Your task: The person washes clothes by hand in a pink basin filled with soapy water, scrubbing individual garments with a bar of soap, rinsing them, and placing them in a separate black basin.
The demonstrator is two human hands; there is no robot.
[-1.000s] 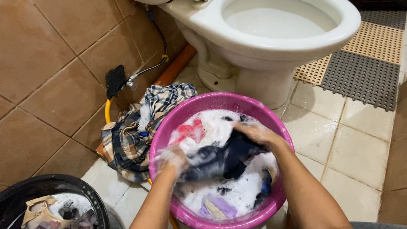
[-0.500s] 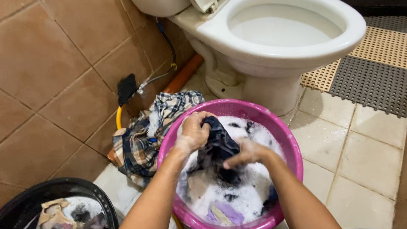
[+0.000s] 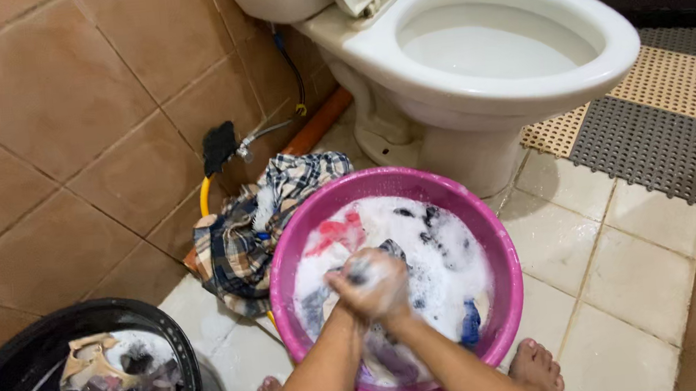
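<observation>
We've got left hand [image 3: 355,281] & right hand [image 3: 384,290] bunched together, fingers curled tight on the sudsy dark wet cloth [image 3: 372,271] over the round pink plastic basin [image 3: 488,233], so suds drip back in.

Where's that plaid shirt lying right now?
The plaid shirt lies crumpled on the floor at the tiled wall, touching the left of the pink basin, just below the toilet.

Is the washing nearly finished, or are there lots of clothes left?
Not nearly. Both hands, left hand and right hand, are pressed together scrubbing a dark cloth in the foamy pink basin. More clothes soak there, a plaid shirt lies on the floor, and the black tub holds other clothes; whether those are washed is unclear.
</observation>
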